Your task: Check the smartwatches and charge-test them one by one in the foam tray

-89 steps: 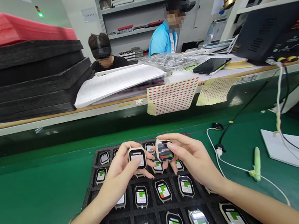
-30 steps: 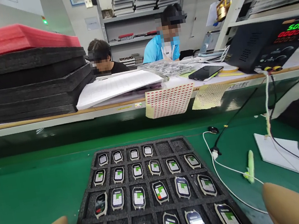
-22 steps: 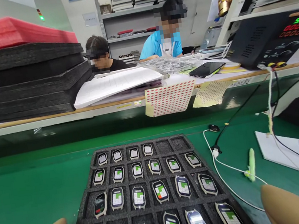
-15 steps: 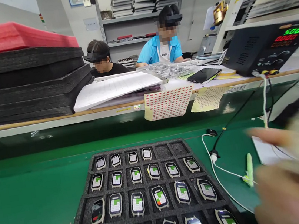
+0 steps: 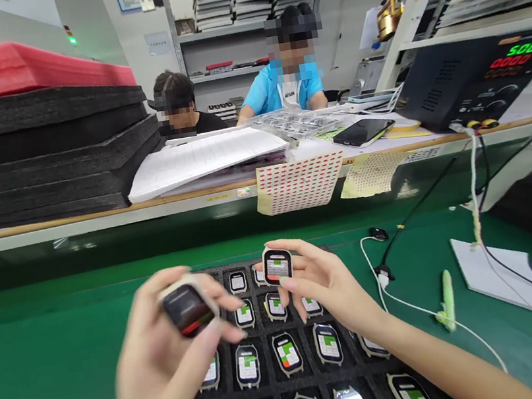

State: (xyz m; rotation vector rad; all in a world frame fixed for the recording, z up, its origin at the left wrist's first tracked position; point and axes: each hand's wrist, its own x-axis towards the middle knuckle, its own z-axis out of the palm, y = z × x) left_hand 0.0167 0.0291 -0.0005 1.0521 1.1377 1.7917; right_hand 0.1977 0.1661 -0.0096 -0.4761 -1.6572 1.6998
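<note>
At the left edge of the frame, black foam slabs (image 5: 39, 153) lie under a red foam sheet (image 5: 26, 65), stacked flat, perhaps to save room. Left of lower centre, the left hand (image 5: 152, 356) holds a watch body (image 5: 187, 310) by its edges, thumb and fingers closed around the case; motion blurs it. The screen is mostly dark, with a red band. In the lower middle, the foam tray (image 5: 276, 390) keeps more watch bodies face up in separate compartments, presumably so that they do not rub. Above it, near centre, the right hand (image 5: 329, 290) pinches a second watch body (image 5: 277, 265) between thumb and fingers, its lit screen facing the camera, likely so it can be read. At right, a white cable (image 5: 413, 295) crosses the green tabletop (image 5: 418, 350).
</note>
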